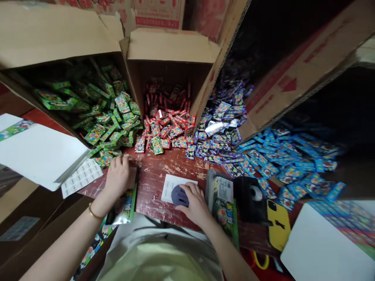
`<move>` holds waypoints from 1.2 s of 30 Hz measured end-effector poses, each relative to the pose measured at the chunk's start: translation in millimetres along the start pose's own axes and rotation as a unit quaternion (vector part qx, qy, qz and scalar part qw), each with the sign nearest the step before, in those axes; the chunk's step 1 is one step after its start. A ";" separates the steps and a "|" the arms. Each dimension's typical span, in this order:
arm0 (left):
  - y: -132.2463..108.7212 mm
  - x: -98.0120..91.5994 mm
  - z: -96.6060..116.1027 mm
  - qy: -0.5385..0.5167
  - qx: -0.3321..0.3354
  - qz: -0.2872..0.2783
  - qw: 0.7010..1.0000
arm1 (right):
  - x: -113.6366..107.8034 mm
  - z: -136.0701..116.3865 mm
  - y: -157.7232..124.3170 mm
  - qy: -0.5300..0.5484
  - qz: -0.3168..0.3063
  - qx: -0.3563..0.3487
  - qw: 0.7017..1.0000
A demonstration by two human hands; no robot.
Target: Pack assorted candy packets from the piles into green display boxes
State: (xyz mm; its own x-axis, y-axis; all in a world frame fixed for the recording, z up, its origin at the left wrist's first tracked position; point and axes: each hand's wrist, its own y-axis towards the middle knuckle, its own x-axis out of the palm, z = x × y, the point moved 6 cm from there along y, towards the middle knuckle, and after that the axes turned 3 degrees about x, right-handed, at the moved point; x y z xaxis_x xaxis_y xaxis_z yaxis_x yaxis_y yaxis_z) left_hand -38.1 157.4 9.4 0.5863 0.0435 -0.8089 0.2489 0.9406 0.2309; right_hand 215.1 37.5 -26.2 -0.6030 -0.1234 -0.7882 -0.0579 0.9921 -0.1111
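My left hand, palm down with curled fingers, is at the front edge of the pile of green candy packets. Under and beside it lies a green-edged plastic pouch, partly covered by my wrist. What the fingertips hold, if anything, is hidden. My right hand curves around a dark grey-purple round disc with slots, thumb at the near side and fingers over the top. The disc rests on a small white printed paper. Right of this hand is a stack of printed pouches.
Open cartons spill red packets, purple packets and blue packets onto the worn red table. A label sheet and white sheets lie left. At right are a black holder, a yellow phone case and a white board.
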 end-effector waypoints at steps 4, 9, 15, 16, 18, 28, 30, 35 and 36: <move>-14.0 70.7 58.6 -0.101 0.130 -0.199 0.966 | 3.1 20.5 6.9 0.057 0.043 -0.019 0.997; 0.2 102.5 93.7 -0.134 0.116 -0.290 0.941 | -36.1 71.6 33.5 0.112 0.220 0.037 0.968; 8.5 59.0 82.0 -0.128 0.054 -0.329 0.934 | -65.4 57.3 54.1 0.062 0.215 0.031 0.974; 6.9 51.8 80.7 -0.125 0.049 -0.333 0.933 | -69.9 42.9 52.7 0.094 0.212 0.004 0.973; 2.4 40.8 82.1 -0.127 0.046 -0.341 0.930 | -72.7 9.5 49.9 0.176 0.149 -0.058 0.971; -5.2 13.3 91.3 -0.277 -0.028 -0.259 0.925 | -61.1 -12.3 38.2 0.310 -0.015 0.013 0.950; -7.5 11.6 90.6 -0.273 -0.015 -0.231 0.934 | -61.6 -11.0 33.7 0.329 -0.007 0.025 0.944; -13.2 10.3 91.9 -0.251 0.005 -0.188 0.949 | -62.1 -11.3 28.5 0.335 0.025 0.062 0.940; -13.8 10.0 92.3 -0.251 0.004 -0.188 0.949 | -62.5 -11.5 28.7 0.340 0.029 0.064 0.938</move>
State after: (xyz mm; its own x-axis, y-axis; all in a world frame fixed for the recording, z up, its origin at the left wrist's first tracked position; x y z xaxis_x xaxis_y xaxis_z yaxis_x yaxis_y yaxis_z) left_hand 35.5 113.7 48.1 0.7478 -0.4639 -0.4750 0.5188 0.8547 -0.0179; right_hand 241.9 73.9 26.8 -0.9727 0.0165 -0.2314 0.0610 0.9805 -0.1866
